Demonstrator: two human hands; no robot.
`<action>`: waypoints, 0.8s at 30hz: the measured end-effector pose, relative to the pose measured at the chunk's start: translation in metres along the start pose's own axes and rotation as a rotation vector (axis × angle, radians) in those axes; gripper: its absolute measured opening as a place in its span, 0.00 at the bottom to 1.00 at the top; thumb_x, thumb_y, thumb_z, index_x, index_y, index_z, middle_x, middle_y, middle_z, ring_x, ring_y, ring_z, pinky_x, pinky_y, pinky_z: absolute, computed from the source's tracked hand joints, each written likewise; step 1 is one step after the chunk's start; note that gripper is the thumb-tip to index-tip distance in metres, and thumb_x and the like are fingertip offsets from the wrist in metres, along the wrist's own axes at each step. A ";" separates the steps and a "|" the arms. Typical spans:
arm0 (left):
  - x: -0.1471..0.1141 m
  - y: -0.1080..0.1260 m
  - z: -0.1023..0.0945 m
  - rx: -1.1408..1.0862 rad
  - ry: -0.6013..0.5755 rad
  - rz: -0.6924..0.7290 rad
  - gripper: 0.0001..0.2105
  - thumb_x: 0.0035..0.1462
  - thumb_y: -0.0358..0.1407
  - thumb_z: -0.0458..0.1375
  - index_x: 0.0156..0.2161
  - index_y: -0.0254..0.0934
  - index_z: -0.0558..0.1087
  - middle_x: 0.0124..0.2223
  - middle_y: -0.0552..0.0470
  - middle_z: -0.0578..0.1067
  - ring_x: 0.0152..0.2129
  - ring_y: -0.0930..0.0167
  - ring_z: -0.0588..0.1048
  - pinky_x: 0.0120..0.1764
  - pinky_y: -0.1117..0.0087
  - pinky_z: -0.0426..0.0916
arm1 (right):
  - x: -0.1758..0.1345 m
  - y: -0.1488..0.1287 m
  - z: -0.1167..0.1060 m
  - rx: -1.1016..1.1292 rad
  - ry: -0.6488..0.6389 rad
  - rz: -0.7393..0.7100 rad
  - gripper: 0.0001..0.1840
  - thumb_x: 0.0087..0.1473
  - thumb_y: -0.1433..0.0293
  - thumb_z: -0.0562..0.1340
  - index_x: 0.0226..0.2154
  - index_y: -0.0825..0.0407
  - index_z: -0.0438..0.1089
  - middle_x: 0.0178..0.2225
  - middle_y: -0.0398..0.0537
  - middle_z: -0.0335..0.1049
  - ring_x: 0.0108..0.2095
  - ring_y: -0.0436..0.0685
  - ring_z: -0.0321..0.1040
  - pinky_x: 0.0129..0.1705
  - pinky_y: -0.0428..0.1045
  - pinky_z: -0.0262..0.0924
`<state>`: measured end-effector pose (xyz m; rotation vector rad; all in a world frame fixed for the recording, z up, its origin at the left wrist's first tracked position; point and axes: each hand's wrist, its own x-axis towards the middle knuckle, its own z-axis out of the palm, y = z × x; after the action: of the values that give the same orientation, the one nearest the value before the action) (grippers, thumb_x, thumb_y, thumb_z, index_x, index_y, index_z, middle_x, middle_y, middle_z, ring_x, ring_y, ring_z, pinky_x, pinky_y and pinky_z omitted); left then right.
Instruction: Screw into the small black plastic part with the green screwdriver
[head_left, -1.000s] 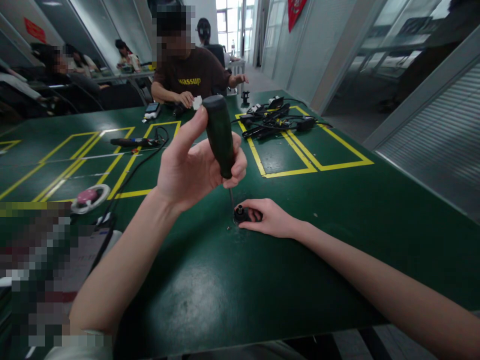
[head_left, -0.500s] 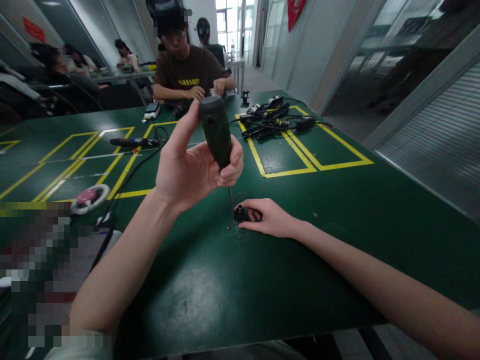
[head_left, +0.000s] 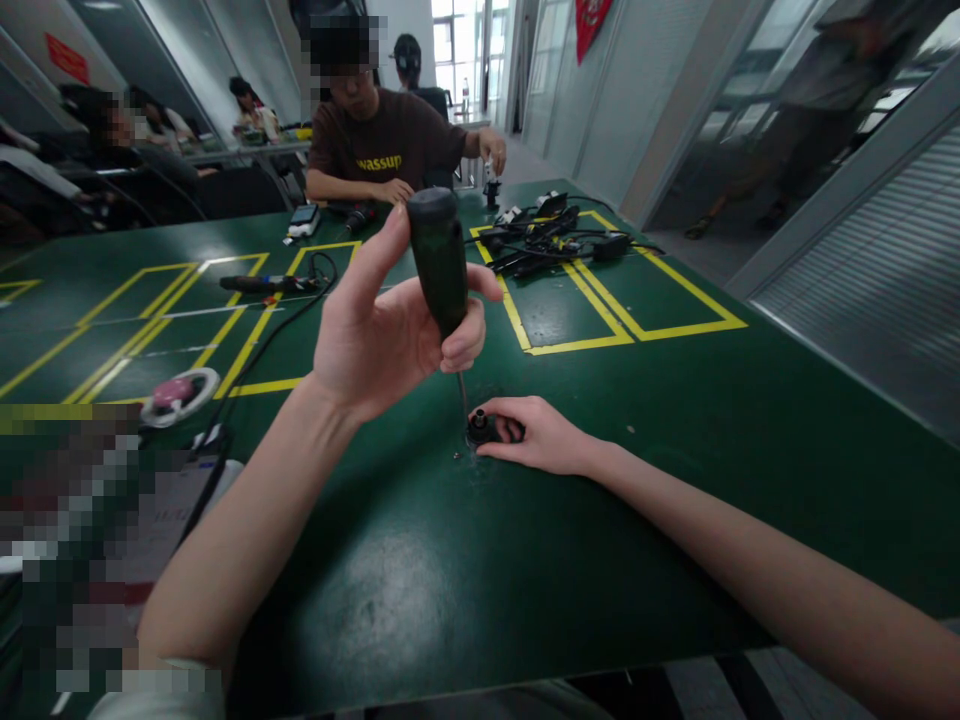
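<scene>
My left hand [head_left: 375, 335] is closed around the thick dark handle of a screwdriver [head_left: 441, 265]. Its thumb lies along the handle near the top, and one finger sticks out past it. The thin shaft points down, its tip at a small black round part [head_left: 480, 430] with a raised metallic stub on the table. Whether the tip sits in a screw is hidden. From the right, thumb and fingers of my right hand [head_left: 551, 438] pinch this part against the green table [head_left: 570, 570]. A tiny metal piece [head_left: 457, 456], perhaps a screw, lies just left of it.
A heap of black cables and devices [head_left: 544, 240] lies inside yellow tape at the far right. Leftward are a black corded tool [head_left: 259, 284] and a white ring with a pink centre [head_left: 176, 395]. Opposite sits a person [head_left: 382, 140], one hand on a small black stand [head_left: 491, 190].
The screwdriver's handle has turned and leaned slightly right, and a finger of my left hand has straightened off it. My right hand stays put. The person opposite has reached to the black stand.
</scene>
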<state>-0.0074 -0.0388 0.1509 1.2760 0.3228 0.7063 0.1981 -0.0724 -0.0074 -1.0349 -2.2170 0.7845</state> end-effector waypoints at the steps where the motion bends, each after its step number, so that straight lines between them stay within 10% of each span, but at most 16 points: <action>1: 0.000 0.000 0.000 0.012 0.002 0.002 0.35 0.59 0.67 0.50 0.39 0.32 0.78 0.20 0.54 0.64 0.18 0.75 0.62 0.24 0.72 0.60 | 0.000 0.000 0.000 0.001 -0.001 -0.001 0.20 0.57 0.61 0.72 0.48 0.55 0.75 0.25 0.39 0.70 0.24 0.49 0.64 0.32 0.46 0.58; 18: -0.001 0.000 0.003 0.086 0.025 0.047 0.27 0.57 0.62 0.58 0.29 0.36 0.70 0.22 0.51 0.72 0.18 0.74 0.70 0.24 0.73 0.64 | 0.000 -0.002 0.000 -0.005 -0.010 0.027 0.20 0.57 0.60 0.72 0.48 0.54 0.75 0.26 0.40 0.71 0.23 0.49 0.64 0.32 0.46 0.57; 24: 0.000 0.000 0.002 0.058 0.030 0.046 0.27 0.58 0.62 0.58 0.32 0.35 0.73 0.18 0.58 0.60 0.15 0.77 0.60 0.21 0.73 0.55 | 0.000 0.000 0.000 -0.003 0.002 0.002 0.20 0.58 0.59 0.71 0.48 0.54 0.75 0.26 0.40 0.71 0.24 0.49 0.64 0.32 0.46 0.58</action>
<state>-0.0064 -0.0405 0.1512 1.3323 0.3414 0.7610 0.1979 -0.0726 -0.0076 -1.0387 -2.2169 0.7807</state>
